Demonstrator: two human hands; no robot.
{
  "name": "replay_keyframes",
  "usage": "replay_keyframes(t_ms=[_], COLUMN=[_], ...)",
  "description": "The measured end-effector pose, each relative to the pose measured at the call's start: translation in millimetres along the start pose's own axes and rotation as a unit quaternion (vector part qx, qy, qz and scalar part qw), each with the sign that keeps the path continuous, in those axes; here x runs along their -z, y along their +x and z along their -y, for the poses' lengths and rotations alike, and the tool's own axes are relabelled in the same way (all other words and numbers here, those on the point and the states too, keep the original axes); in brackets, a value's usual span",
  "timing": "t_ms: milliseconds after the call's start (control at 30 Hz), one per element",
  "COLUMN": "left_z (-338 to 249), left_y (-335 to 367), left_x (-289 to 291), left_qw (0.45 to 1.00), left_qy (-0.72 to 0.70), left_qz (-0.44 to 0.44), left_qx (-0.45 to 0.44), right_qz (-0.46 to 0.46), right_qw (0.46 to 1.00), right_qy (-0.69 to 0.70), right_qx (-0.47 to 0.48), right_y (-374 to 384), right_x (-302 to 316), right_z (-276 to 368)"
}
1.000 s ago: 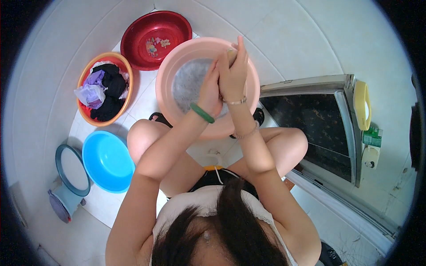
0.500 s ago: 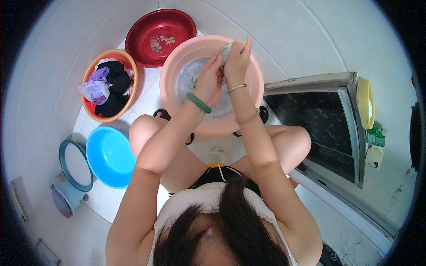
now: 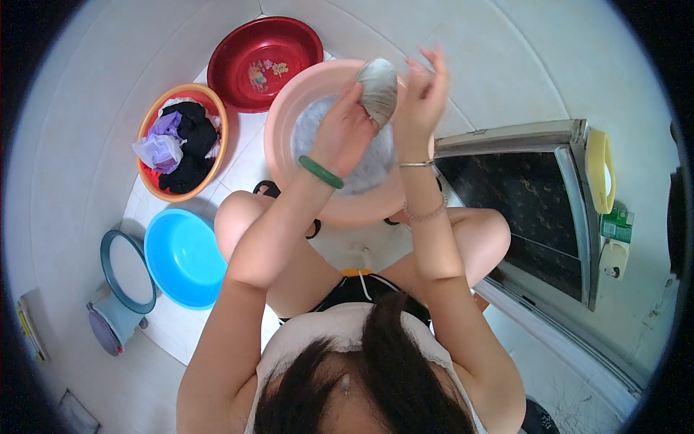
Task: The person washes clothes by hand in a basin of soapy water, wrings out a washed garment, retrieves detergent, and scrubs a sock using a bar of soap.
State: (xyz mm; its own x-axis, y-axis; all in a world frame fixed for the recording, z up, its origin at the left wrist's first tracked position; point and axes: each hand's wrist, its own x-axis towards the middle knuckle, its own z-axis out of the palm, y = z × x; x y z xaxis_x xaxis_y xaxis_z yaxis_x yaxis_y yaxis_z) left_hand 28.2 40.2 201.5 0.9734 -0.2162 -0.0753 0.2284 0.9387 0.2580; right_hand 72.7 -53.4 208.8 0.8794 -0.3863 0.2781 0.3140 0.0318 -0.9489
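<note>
Pink basin on the white floor, half hidden behind both forearms, soapy water inside. Above it, a wet grey cloth (bunched, kind of garment unclear). Left hand clenched around its lower part; right hand pressed against it, fingertips blurred, spread loosely.

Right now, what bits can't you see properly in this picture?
Head view only:
- Pink basin: its inside is largely covered by both hands and the wet grey cloth, so how much water it holds is unclear.
- Right hand: fingers are motion-blurred; its grip is unclear.
- Left hand: its palm side is hidden.
- Orange basin: the heaped clothes hide its bottom.
</note>
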Motion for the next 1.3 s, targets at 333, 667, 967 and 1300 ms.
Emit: replay_keyframes(t_ms=[333,667,967,1300], left_z=[3,-9,-5,-20], left_y=[-1,-2,-7,1], left_x=[17,2,-10,-10], left_qw=[0.99,0.988,0.988,0.9], left_qy=[0.062,0.12,0.142,0.421], left_qz=[-0.125,-0.058,0.021,-0.079], left_qx=[-0.003,-0.072,-0.059,-0.082], right_qz=[0.177,0.076,0.139,0.305], right_qw=[0.945,0.991,0.984,0.868], right_qy=[-0.273,-0.025,-0.063,0.12], right_qx=[0.007,-0.109,-0.088,-0.373], right_y=[-12,-5,-34,4], right_x=[-18,22,11,26], right_z=[-21,-17,1,52])
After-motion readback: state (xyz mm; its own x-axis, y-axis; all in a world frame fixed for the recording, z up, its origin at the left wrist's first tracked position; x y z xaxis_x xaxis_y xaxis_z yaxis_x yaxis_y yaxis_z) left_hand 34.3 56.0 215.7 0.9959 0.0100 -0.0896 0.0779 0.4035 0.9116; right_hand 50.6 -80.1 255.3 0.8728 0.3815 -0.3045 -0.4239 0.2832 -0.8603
